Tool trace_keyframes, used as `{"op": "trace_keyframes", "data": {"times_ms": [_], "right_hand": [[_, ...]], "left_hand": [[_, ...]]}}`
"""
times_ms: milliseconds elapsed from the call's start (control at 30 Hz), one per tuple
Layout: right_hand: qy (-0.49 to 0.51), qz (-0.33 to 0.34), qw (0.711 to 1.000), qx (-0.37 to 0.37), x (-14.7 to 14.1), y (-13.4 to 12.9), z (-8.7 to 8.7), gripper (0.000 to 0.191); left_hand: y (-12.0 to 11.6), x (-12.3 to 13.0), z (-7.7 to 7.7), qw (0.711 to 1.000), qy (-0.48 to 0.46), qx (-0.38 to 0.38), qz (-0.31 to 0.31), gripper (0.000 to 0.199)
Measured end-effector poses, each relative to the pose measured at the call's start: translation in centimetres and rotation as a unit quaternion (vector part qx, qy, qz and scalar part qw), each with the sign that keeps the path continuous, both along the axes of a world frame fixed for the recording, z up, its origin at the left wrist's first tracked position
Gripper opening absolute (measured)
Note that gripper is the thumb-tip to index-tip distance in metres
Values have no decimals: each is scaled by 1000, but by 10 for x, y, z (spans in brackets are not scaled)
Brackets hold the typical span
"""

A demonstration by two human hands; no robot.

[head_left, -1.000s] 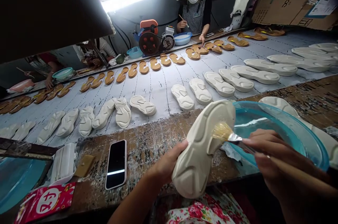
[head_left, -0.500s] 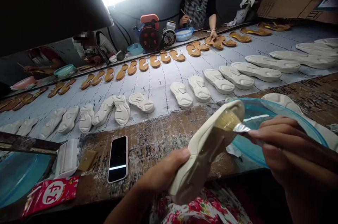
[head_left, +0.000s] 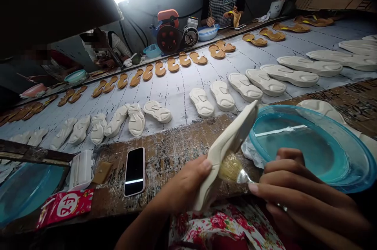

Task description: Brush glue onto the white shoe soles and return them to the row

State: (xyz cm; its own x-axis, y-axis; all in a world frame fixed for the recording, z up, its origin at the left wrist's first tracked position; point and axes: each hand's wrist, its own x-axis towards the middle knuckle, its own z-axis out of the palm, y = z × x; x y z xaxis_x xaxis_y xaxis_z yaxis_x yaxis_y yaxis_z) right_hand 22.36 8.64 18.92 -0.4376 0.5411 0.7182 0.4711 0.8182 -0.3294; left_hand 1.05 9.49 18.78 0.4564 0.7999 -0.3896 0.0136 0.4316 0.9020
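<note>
A cream-white shoe sole (head_left: 226, 144) is gripped by my left hand (head_left: 188, 183), its thumb on the edge and the sole tilted with its far end up. My right hand (head_left: 294, 191) is closed round the handle of a brush (head_left: 231, 168), whose pale bristles press against the sole's face near the middle. That face is turned mostly away from me. Beyond my right hand stands a blue translucent basin (head_left: 256, 124) with liquid in it. Rows of white soles (head_left: 202, 102) lie on the pale-covered conveyor belt (head_left: 176, 92) in front.
A phone (head_left: 134, 171), a red packet (head_left: 66, 207), a white plastic box (head_left: 81, 169) and a second blue basin (head_left: 32, 187) are on my left. Brown sandal footbeds (head_left: 173, 64) line the belt's far side. Across it a co-worker (head_left: 224, 2) holds one footbed; two others sit further left.
The brush has moved down along the sole from its far end to its middle. My left hand has turned the sole more edge-on. The co-worker opposite has picked up a brown footbed.
</note>
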Motion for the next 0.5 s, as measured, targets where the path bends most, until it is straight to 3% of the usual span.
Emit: {"op": "trace_keyframes", "data": {"times_ms": [67,300,400,467,500], "right_hand": [[-11,24,1000,3,1,-1,-1,13],[33,93,994,-46,-15,-9,-9,11],[34,145,987,-57,-19,-12,-11,11],[79,119,988,-64,-17,-12,-11,11],[107,70,989,-67,-15,-11,-10,12]], "left_hand": [[4,5,-3,999,-18,-23,-16,44],[8,17,-13,997,-22,-2,72,49],[9,17,-16,991,-71,-59,100,52],[9,17,-17,983,-113,-115,89,54],[8,17,-16,979,-130,-137,81,54]]}}
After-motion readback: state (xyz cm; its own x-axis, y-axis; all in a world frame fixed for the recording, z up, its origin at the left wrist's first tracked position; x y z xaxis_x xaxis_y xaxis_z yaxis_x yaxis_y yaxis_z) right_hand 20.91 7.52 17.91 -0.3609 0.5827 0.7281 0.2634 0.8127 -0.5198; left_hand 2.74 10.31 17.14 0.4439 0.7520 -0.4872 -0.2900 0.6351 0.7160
